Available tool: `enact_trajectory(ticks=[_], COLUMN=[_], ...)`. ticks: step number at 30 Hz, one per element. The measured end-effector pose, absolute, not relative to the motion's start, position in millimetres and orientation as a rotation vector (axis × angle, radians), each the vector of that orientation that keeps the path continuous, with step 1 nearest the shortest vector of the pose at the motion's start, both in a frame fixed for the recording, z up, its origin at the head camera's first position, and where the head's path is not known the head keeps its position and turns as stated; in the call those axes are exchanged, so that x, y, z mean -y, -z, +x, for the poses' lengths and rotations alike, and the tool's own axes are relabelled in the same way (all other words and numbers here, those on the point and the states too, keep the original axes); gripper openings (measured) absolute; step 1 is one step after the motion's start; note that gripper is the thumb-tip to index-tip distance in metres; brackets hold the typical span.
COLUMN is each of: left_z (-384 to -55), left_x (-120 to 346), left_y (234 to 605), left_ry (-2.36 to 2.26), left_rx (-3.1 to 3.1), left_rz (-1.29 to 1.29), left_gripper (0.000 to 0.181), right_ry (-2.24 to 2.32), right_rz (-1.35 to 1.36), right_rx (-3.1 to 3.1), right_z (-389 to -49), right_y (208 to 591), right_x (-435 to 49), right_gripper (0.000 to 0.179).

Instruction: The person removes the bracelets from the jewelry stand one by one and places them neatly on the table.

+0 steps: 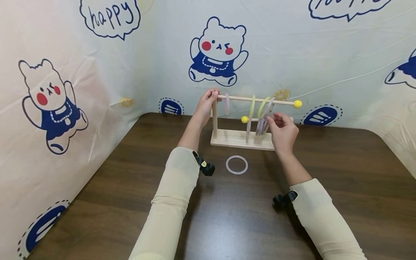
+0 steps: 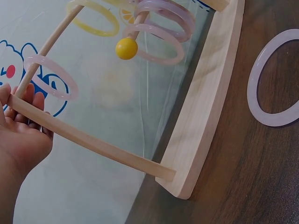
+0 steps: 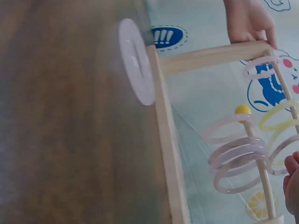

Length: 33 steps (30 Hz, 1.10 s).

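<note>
A wooden ring stand (image 1: 242, 139) with two rods rises from the table. My left hand (image 1: 205, 106) grips its upper left corner, where the upper rod meets the post. At the right, my right hand (image 1: 284, 133) pinches the edge of a pale purple ring (image 1: 271, 104) hanging on the upper rod. Left of that ring, two yellow rings (image 2: 96, 18) and a pink ring (image 2: 51, 77) hang on the same rod. Several pale pink and purple rings (image 3: 238, 156) hang on the lower rod. My right fingertips are partly cut off in the right wrist view.
A loose pale purple ring (image 1: 237, 165) lies flat on the dark wooden table (image 1: 227, 216) in front of the stand. Yellow balls cap the upper rod (image 1: 297, 104) and lower rod (image 1: 245, 119). Behind the table hangs a printed cloth (image 1: 156, 65).
</note>
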<state>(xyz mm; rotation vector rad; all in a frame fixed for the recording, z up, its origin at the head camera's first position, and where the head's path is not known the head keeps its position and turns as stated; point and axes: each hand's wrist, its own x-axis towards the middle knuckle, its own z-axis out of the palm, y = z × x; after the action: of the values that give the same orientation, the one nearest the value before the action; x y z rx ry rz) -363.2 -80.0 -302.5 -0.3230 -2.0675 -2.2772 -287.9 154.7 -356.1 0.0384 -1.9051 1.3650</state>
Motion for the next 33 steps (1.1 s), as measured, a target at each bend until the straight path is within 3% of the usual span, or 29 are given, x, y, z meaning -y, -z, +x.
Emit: enact_trajectory(ticks=[6, 33], left_z=[-363.0, -364.6], left_x=[79.8, 80.4], left_y=[303.6, 302.8], left_ry=[2.276, 2.278], left_rx=[2.061, 2.062], left_rz=[-0.321, -0.335], left_gripper=[0.022, 0.02], right_ry=[-1.484, -1.341], right_rz=[0.054, -0.037], right_rx=[1.978, 2.126], right_z=[-293.6, -299.6], right_y=[345.8, 339.5], right_x=[-156.0, -150.8], right_gripper=[0.033, 0.025])
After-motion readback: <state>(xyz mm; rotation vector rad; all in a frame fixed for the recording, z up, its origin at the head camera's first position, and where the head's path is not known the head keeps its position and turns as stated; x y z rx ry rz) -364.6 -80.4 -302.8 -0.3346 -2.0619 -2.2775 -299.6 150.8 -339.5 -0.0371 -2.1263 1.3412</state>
